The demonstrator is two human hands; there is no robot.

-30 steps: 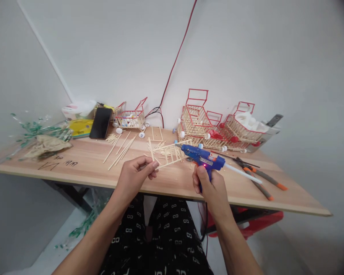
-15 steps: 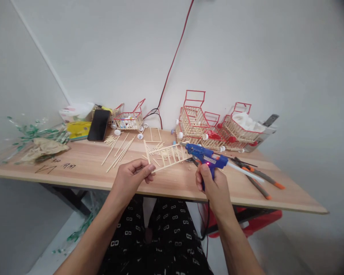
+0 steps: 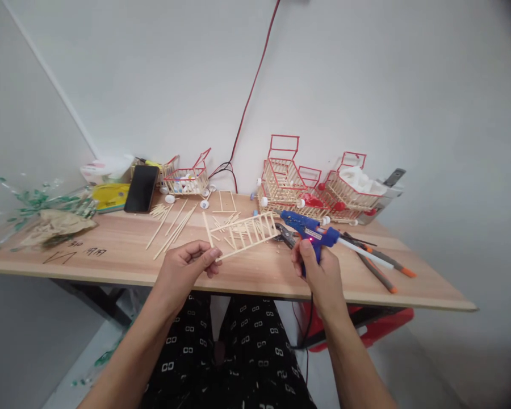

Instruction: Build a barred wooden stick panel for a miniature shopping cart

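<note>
Between thumb and fingers, my left hand (image 3: pixel 191 267) pinches the near left corner of a ladder-like frame of thin wooden sticks (image 3: pixel 243 249), held tilted over the table. Several crosspieces span its two long sides. My right hand (image 3: pixel 319 270) is wrapped round the handle of a blue glue gun (image 3: pixel 309 230) with a red light lit. A white glue stick (image 3: pixel 366 253) juts from its back. The nozzle points left, just apart from the frame's right end. Below and behind the frame lie short cut sticks (image 3: pixel 234 218).
Longer sticks (image 3: pixel 181 230) and a small rectangular stick frame (image 3: pixel 227 202) lie on the wooden table (image 3: pixel 123 250). Behind stand miniature carts (image 3: pixel 283 176) with red handles. Orange-tipped pliers (image 3: pixel 377 272) lie right; a phone (image 3: pixel 141 188) and yellow packet (image 3: pixel 111 197) stand left.
The glue gun's nozzle has come away from the frame's far right corner, leaving a gap. My left hand and the frame appear slightly further left and lower, as the whole view has shifted.
</note>
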